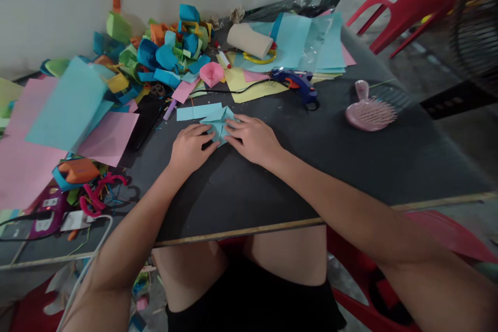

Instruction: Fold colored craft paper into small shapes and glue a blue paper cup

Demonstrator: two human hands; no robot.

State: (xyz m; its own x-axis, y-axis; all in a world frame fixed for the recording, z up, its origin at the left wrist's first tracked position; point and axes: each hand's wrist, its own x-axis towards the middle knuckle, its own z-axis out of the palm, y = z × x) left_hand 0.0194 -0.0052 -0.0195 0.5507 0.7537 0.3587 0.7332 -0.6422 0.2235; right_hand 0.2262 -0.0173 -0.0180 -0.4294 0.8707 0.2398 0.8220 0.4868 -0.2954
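A folded light blue sheet of paper (220,118) lies on the dark table, creased and with a pointed flap standing up at its far side. My left hand (191,148) grips its left edge, with thumb and fingers curled against the paper. From the other side my right hand (254,137) holds the right edge, fingers resting over it and the thumb at the near side. Parts of the paper are hidden under the fingertips. Just beyond sits a light blue strip (190,112) of paper with a crease across it.
Piled folded paper pieces (155,57) stand at the back left, near a pink folded piece (212,73). A blue glue gun (298,83) and a pink hairbrush (369,113) lie to the right. At left are loose paper sheets (35,176) and pink-handled scissors (95,194).
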